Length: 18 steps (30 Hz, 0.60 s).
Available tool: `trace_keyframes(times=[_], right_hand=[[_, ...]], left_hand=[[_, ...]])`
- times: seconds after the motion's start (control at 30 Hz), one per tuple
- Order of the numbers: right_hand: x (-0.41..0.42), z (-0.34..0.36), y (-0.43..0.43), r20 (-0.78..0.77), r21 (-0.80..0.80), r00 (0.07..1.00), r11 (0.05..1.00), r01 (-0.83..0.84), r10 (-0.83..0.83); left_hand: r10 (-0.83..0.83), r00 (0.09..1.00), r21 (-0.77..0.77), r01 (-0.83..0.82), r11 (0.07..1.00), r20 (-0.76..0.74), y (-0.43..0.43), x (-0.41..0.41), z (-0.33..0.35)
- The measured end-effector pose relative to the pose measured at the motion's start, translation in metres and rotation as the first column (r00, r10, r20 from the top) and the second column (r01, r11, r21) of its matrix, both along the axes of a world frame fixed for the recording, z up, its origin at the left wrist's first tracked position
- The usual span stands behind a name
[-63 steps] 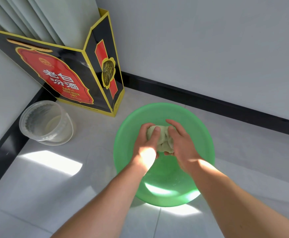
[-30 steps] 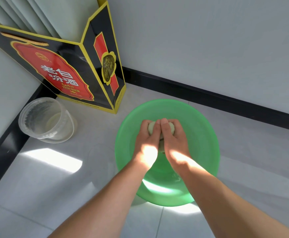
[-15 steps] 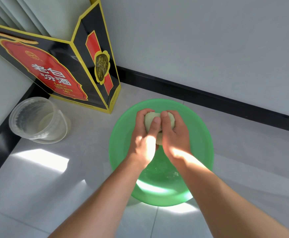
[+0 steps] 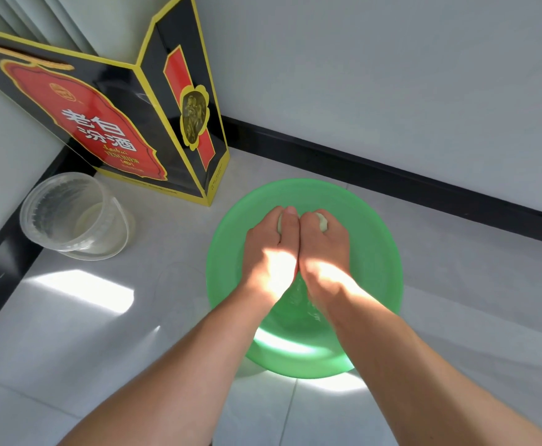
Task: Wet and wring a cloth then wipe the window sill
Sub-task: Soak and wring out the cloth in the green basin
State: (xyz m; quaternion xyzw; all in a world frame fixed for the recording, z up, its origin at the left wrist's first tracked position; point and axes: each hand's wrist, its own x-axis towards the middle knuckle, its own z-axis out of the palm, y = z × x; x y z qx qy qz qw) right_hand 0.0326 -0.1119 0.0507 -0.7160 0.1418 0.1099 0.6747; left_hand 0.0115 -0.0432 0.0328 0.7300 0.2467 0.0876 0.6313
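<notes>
The black, red and yellow liquor box (image 4: 108, 123) leans in the upper left of the frame, against the wall. Lower centre sits the green plastic basin (image 4: 382, 252) with a little water in it. Left of it stands a clear plastic tub (image 4: 70, 217). Over the basin, my left hand (image 4: 271, 252) and right hand (image 4: 326, 252) are fisted side by side, both clenched round the pale green cloth (image 4: 322, 222), which shows only beyond my knuckles. To wring well, I should twist the fists opposite ways, keep low over the basin so drips land inside, and stop when nothing runs.
</notes>
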Motion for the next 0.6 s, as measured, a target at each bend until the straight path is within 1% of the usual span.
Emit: trace_keyframes(times=[0.13, 0.17, 0.23, 0.3, 0.37, 0.43, 0.47, 0.53, 0.6], right_hand=[[-0.01, -0.008, -0.004, -0.075, -0.103, 0.996, 0.993, -0.063, 0.055], [-0.011, -0.007, -0.007, -0.092, -0.129, 0.993, 0.988, -0.088, 0.077], [-0.009, 0.005, -0.019, -0.126, -0.171, 0.985, 0.975, -0.142, 0.121], [-0.003, 0.021, -0.034, -0.147, -0.169, 0.965, 0.955, -0.242, 0.219], [0.002, 0.041, -0.046, -0.197, -0.139, 0.92, 0.919, -0.369, 0.339], [0.006, 0.065, -0.051, -0.262, -0.128, 0.867, 0.875, -0.466, 0.424], [0.008, 0.075, -0.052, -0.29, -0.153, 0.844, 0.849, -0.506, 0.451], [0.011, 0.106, -0.051, -0.345, -0.251, 0.805, 0.779, -0.575, 0.483], [0.01, 0.135, -0.047, -0.322, -0.332, 0.796, 0.726, -0.602, 0.513]], left_hand=[[-0.011, 0.988, 0.006, 0.012, 1.0, -0.155, -0.003, -0.011, -0.001], [-0.017, 0.982, -0.015, 0.015, 1.0, -0.188, -0.002, -0.011, 0.002], [-0.033, 0.971, -0.121, 0.004, 0.993, -0.238, 0.004, -0.008, 0.011], [-0.061, 0.959, -0.21, 0.001, 0.978, -0.277, 0.012, -0.006, 0.025], [-0.08, 0.95, -0.285, -0.01, 0.958, -0.303, 0.021, -0.009, 0.041], [-0.096, 0.95, -0.366, -0.02, 0.93, -0.296, 0.027, -0.014, 0.065], [-0.113, 0.95, -0.397, -0.012, 0.918, -0.29, 0.029, -0.018, 0.075], [-0.168, 0.943, -0.428, 0.03, 0.903, -0.288, 0.033, -0.025, 0.108], [-0.23, 0.934, -0.468, 0.08, 0.88, -0.272, 0.036, -0.032, 0.141]])
